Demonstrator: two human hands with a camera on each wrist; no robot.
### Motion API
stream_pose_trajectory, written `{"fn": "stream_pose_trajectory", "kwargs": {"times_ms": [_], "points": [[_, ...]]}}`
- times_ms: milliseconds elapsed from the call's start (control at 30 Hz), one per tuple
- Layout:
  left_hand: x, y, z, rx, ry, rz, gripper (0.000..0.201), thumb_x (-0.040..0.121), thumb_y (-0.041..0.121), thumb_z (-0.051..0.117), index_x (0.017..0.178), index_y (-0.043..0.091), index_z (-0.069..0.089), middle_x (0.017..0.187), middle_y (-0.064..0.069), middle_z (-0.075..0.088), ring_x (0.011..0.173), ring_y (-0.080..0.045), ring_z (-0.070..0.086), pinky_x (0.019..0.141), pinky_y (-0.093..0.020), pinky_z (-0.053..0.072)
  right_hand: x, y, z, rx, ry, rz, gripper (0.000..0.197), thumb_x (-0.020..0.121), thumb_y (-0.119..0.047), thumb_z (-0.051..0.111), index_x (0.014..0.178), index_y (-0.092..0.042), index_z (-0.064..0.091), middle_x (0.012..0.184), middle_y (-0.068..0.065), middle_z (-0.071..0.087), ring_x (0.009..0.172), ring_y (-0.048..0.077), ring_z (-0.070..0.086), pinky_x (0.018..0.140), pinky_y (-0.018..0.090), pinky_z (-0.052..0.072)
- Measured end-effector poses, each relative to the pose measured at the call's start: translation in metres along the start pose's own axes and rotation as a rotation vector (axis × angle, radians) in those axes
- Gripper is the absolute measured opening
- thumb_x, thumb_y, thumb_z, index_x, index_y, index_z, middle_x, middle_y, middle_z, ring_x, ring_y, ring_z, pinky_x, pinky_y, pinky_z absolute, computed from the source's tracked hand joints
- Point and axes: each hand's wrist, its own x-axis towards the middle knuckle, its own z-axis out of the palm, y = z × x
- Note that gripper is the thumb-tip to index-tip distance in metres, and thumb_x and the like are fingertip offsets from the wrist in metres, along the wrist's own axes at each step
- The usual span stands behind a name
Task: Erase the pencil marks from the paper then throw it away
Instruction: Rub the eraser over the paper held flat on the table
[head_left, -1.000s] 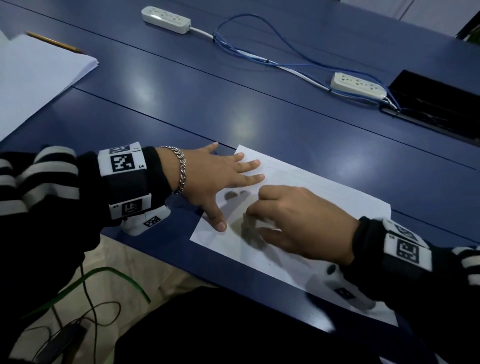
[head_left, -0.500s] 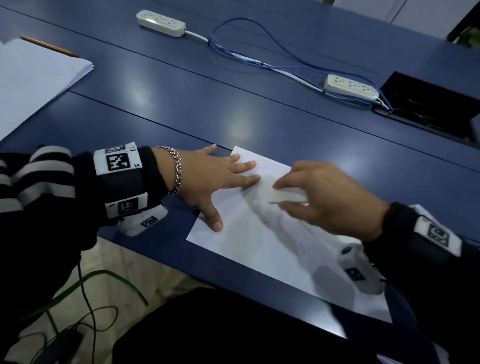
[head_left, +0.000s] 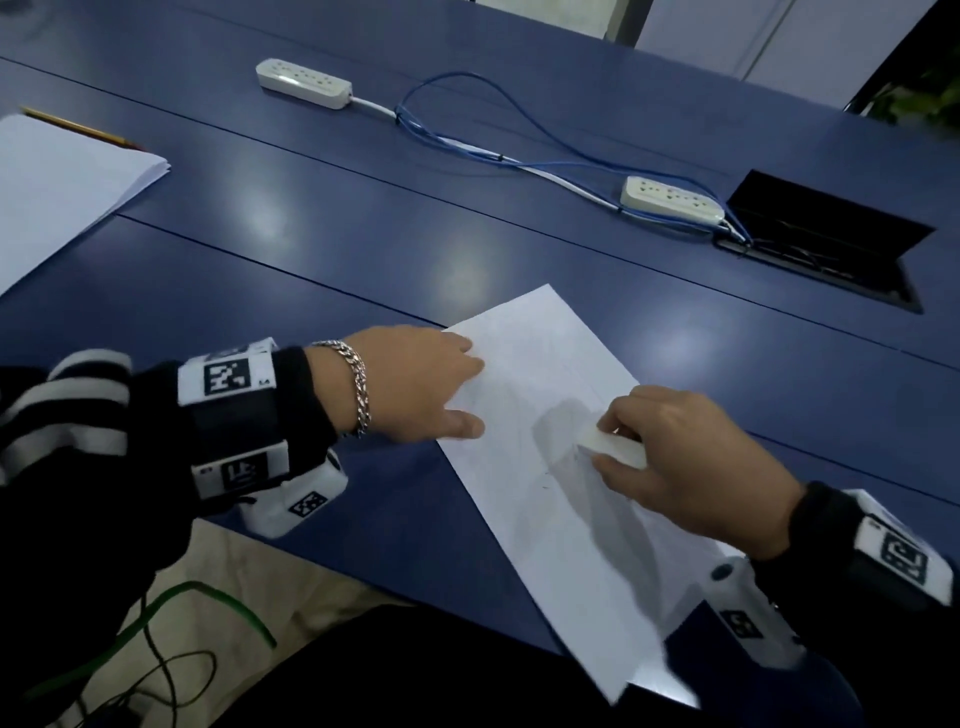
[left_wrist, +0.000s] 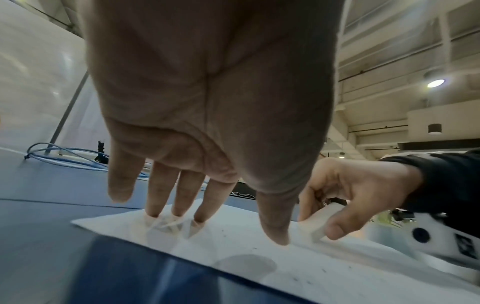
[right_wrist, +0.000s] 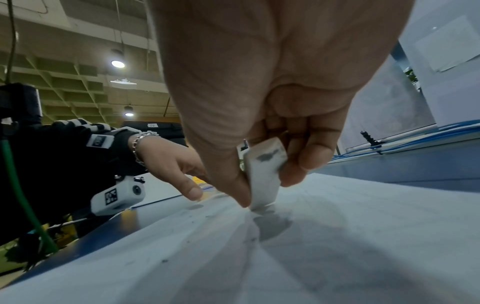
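A white sheet of paper (head_left: 540, 395) lies slanted on the blue table (head_left: 311, 249), its near corner past the front edge. Faint pencil lines and dark eraser crumbs show on the paper (right_wrist: 337, 236). My left hand (head_left: 415, 384) lies with straight fingers (left_wrist: 155, 197) pressing the paper's left edge (left_wrist: 233, 236). My right hand (head_left: 691, 462) pinches a white eraser (head_left: 613, 447) between thumb and fingers. In the right wrist view the eraser (right_wrist: 265, 170), smudged grey, touches the sheet with its lower end. The left wrist view shows the eraser (left_wrist: 322, 222) beside my left thumb.
A stack of white paper (head_left: 52, 192) with a yellow pencil (head_left: 78, 126) lies at the far left. Two white power strips (head_left: 304, 83) (head_left: 672, 200) joined by blue cables (head_left: 519, 150) cross the back. An open black cable box (head_left: 826, 244) sits at the right.
The paper has turned to lie slanted, and its left edge now covers part of my left fingers. My right hand with the eraser lifted and moved right, then came back down on the sheet.
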Motion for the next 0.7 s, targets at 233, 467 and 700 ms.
{"fn": "stream_pose_trajectory", "kwargs": {"times_ms": [233,467,700], "points": [[0.024,-0.012,-0.005,-0.031,-0.107,0.01,0.101,0.089,0.08,0.052,0.165,0.04,-0.001,0.174,-0.001,-0.013,0.161,-0.031,-0.002,0.126,-0.059,0.005,0.001,-0.012,0.0,0.009,-0.043,-0.103,0.026,0.091,-0.051,0.06,0.102,-0.028,0.064,0.09,-0.014,0.053,0.079,0.014,0.058,0.072,0.034,0.051],[0.034,-0.025,-0.006,-0.068,-0.1,0.112,0.129,0.073,0.084,0.067,0.164,0.038,-0.012,0.173,0.008,-0.015,0.161,-0.021,-0.007,0.128,-0.056,-0.002,0.039,-0.006,-0.024,0.037,-0.124,-0.263,0.033,0.089,-0.046,0.072,0.118,-0.03,0.071,0.102,-0.01,0.066,0.088,0.005,0.056,0.077,0.015,0.035],[0.041,-0.023,-0.006,0.008,-0.147,0.078,0.131,0.068,0.09,0.064,0.163,0.043,-0.014,0.173,0.01,-0.02,0.161,-0.023,-0.006,0.125,-0.065,0.006,0.098,0.0,-0.014,-0.003,-0.022,-0.223,0.033,0.09,-0.042,0.069,0.121,-0.028,0.071,0.095,-0.011,0.054,0.089,0.019,0.06,0.079,0.031,0.045]]}}
